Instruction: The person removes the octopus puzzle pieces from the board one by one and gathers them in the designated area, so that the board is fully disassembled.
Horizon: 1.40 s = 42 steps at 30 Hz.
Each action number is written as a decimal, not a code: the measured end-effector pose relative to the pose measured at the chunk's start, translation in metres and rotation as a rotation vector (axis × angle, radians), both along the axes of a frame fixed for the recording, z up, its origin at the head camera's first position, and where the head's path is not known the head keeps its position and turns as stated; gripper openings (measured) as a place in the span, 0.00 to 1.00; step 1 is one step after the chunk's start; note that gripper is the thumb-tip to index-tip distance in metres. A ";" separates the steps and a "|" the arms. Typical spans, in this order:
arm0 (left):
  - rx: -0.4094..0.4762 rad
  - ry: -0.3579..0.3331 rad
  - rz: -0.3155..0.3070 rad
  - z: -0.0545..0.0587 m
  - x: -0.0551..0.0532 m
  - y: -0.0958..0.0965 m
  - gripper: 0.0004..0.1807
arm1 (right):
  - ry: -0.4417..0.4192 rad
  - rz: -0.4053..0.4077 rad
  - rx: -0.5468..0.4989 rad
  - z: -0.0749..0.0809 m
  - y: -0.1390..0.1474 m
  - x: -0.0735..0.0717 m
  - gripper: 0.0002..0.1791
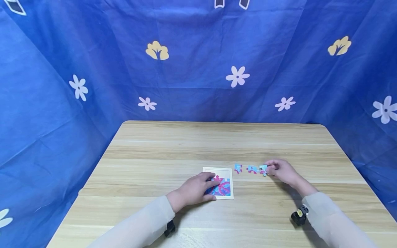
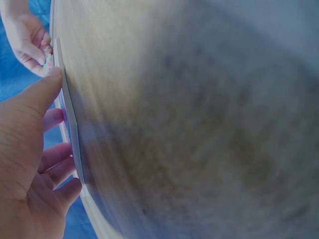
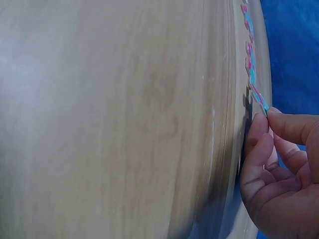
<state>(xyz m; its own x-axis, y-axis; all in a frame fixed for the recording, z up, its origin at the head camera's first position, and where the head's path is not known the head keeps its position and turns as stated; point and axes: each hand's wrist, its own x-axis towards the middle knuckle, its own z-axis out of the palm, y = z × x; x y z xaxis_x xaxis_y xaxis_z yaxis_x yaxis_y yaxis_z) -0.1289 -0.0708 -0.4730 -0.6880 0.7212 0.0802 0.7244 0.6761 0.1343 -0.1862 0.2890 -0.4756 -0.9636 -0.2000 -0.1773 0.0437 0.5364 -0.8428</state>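
A square white puzzle frame point(image 1: 232, 184) lies on the table, its lower part filled with pink and blue pieces point(image 1: 224, 188). Across its left side rests my left hand point(image 1: 196, 188), fingers spread over the frame and the pieces; the left wrist view shows the thumb and fingertips along the frame's edge. My right hand point(image 1: 280, 170) pinches a blue and pink puzzle piece point(image 1: 263, 168) between thumb and forefinger. In the right wrist view that piece point(image 3: 259, 98) is tilted up off the table. Two loose puzzle pieces, one nearer the frame point(image 1: 238, 168) and one in the middle point(image 1: 252, 169), lie between the hands.
The wood-grain table point(image 1: 173, 144) has a blue cloth point(image 1: 198, 69) with flowers hanging behind and at its sides. Black wrist cameras sit on the left wrist point(image 1: 169, 228) and the right wrist point(image 1: 299, 215), close above the tabletop.
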 end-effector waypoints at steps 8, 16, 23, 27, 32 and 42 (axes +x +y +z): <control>-0.003 0.000 0.003 0.001 0.001 0.000 0.32 | 0.035 0.005 0.024 0.000 0.006 0.001 0.18; -0.008 -0.006 0.001 -0.002 0.001 0.000 0.32 | 0.079 0.004 0.088 -0.001 0.006 0.003 0.17; -0.007 -0.021 0.007 -0.002 0.002 0.001 0.32 | 0.089 -0.004 0.136 0.002 0.003 0.004 0.15; -0.012 -0.017 0.009 -0.001 0.002 0.001 0.32 | 0.082 -0.008 0.148 0.005 0.003 0.005 0.15; -0.012 -0.013 0.010 0.000 0.001 0.001 0.32 | 0.057 -0.016 0.133 0.006 0.003 0.005 0.16; 0.016 -0.021 0.014 0.001 0.002 0.000 0.31 | 0.017 -0.014 -0.083 0.004 -0.002 0.002 0.19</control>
<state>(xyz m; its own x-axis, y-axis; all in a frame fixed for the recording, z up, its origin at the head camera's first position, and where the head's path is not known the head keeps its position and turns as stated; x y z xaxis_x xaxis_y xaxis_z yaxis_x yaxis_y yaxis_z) -0.1271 -0.0704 -0.4718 -0.7000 0.7100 0.0770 0.7115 0.6842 0.1601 -0.1843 0.2865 -0.4720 -0.9692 -0.1999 -0.1440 0.0359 0.4639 -0.8851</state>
